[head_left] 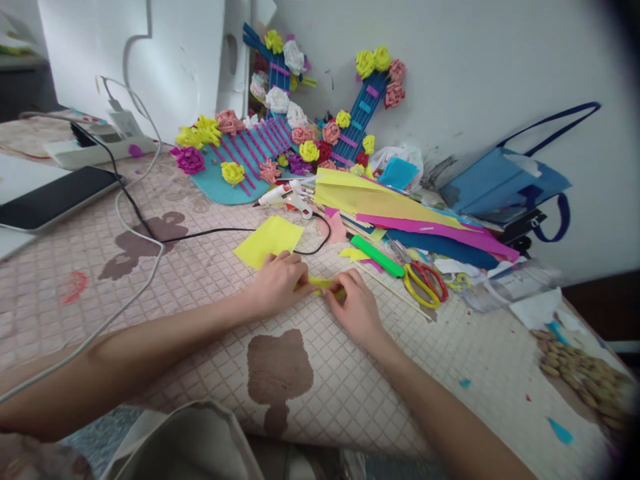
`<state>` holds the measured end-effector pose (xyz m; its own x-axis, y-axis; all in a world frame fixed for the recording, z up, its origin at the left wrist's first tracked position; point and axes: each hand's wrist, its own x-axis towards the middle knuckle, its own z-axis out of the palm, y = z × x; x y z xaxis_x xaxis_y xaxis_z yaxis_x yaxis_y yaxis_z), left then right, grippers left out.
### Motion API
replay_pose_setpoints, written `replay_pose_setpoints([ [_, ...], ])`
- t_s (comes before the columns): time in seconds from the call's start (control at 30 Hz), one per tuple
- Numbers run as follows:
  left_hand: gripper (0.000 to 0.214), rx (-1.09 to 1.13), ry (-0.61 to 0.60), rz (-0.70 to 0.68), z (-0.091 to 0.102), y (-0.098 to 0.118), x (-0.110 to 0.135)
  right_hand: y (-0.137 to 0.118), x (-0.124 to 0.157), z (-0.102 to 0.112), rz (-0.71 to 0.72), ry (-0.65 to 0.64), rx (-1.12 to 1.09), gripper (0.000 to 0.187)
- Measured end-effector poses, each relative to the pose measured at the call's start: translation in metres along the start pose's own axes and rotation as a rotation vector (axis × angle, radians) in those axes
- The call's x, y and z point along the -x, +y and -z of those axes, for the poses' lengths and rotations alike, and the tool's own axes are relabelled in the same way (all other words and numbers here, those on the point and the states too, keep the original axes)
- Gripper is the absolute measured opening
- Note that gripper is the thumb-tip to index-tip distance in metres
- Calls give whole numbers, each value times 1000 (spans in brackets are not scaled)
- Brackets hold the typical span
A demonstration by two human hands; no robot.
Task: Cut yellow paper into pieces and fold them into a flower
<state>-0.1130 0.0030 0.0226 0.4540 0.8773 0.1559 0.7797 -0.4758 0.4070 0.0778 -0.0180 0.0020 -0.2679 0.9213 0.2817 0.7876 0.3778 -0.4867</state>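
Between my two hands a narrow strip of yellow crepe paper (pixel 321 283) is stretched just over the quilted tablecloth. My left hand (pixel 281 283) pinches its left end, fingers curled down. At the other end my right hand (pixel 354 303) closes thumb and fingers on the strip. A flat yellow crepe paper sheet (pixel 273 239) lies right behind my left hand. Beyond my right hand are a green utility knife (pixel 377 256), scissors with red and yellow handles (pixel 424 285) and a thin wooden stick (pixel 393 288). A white glue gun (pixel 287 196) rests behind the yellow sheet.
Guitar-shaped pieces (pixel 220 181) covered with paper flowers lean against the wall. Folded crepe paper (pixel 395 200) is piled at the right back. A black phone-like device (pixel 55 197), a power strip (pixel 80 155) and cables lie left. Peanuts (pixel 575 373) sit at the right edge.
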Motion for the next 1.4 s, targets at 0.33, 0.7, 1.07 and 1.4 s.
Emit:
replay_pose_setpoints([
  [0.33, 17, 150, 31, 33, -5, -9, 1, 10, 3, 4, -67, -6, -136, 19],
  [0.7, 29, 255, 4, 34, -4, -14, -3, 12, 4, 13, 48, -62, -183, 43],
  [1.07, 12, 248, -10, -28, 1, -15, -3, 11, 7, 19, 179, -149, -151, 31],
  [1.4, 19, 203, -9, -70, -1, -17, -2, 17, 5, 18, 249, -139, -85, 24],
])
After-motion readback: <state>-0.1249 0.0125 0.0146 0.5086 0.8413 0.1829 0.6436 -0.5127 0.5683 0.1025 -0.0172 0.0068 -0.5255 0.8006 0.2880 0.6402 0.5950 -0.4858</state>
